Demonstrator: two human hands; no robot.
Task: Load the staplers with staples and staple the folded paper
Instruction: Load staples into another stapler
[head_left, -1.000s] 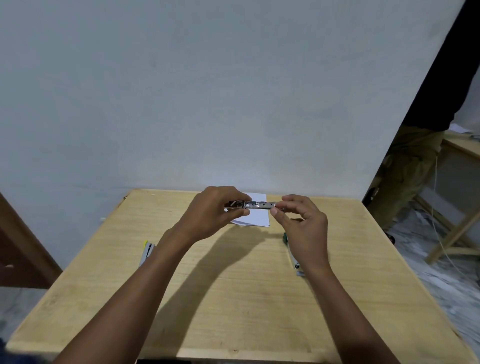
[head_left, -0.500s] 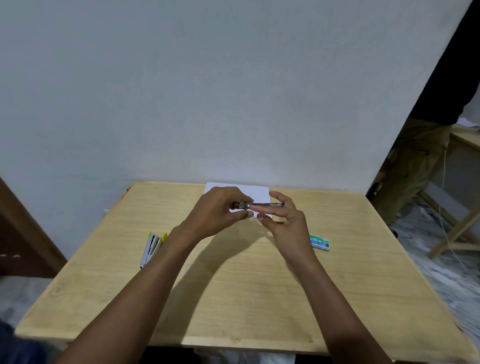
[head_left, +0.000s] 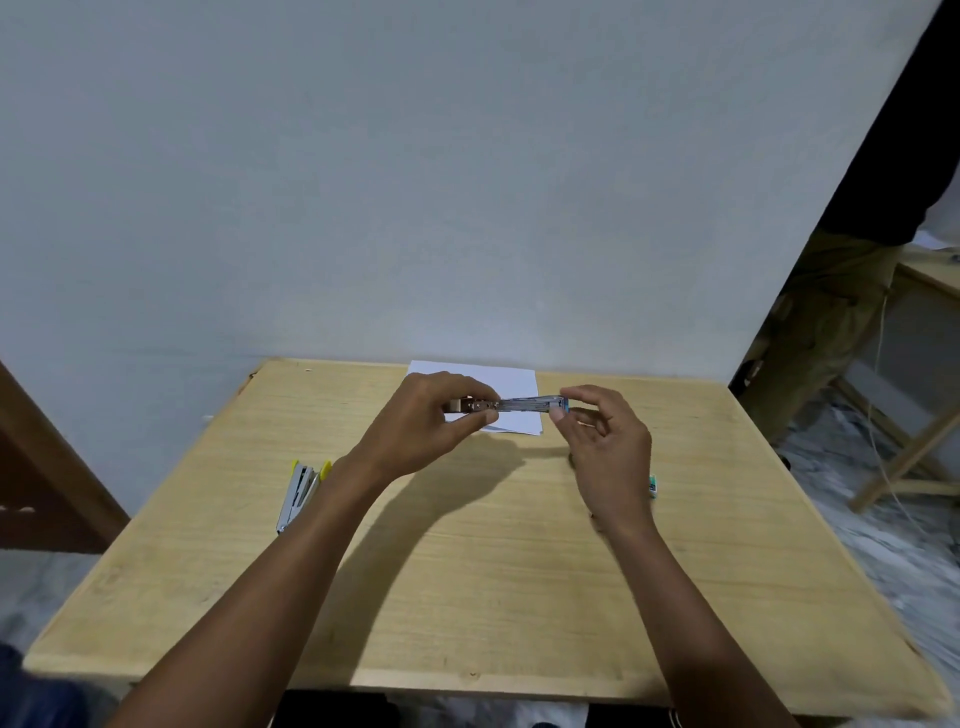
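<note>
Holding a small metal stapler (head_left: 524, 404) level in the air over the far middle of the wooden table (head_left: 467, 597), just in front of the folded white paper (head_left: 514, 379), which lies flat at the far edge by the wall. Gripped at its brown left end by the left hand (head_left: 431, 421), thumb and curled fingers closed narrowly round it. Pinched at its blue right end by the right hand (head_left: 608, 447), thumb tip and forefinger on it, remaining fingers loosely curled. Lying on the table just left of the left forearm: a yellow-tipped stapler (head_left: 301, 493), untouched. Half hidden behind the right wrist: a small green staple box (head_left: 653, 486), on the table. At far right, off the table: a standing person's olive trousers (head_left: 831, 322)
</note>
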